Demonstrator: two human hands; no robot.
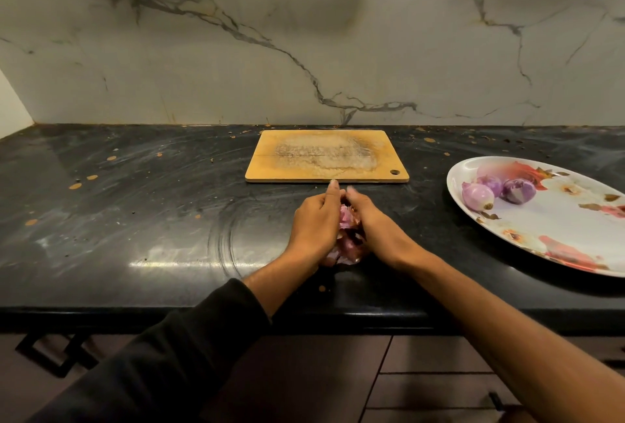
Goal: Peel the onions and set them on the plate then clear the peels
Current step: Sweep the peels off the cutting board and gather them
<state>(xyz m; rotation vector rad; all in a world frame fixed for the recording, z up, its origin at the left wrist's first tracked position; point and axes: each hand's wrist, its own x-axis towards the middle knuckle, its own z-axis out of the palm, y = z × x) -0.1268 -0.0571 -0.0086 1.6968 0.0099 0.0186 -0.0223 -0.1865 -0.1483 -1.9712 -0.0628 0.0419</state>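
Three peeled purple onions (495, 191) lie together on the left part of a white oval flowered plate (554, 250) at the right of the black counter. In the middle of the counter, my left hand (316, 219) and my right hand (372, 219) are cupped side by side around a heap of pink and purple onion peels (346, 243). Both hands press on the heap from either side. Much of the heap is hidden between the palms.
A worn wooden cutting board (326, 157) lies just behind my hands, near the marble backsplash. Small peel flecks (75, 185) dot the black counter (135, 219). Drawer fronts (433, 355) sit below the counter's front edge.
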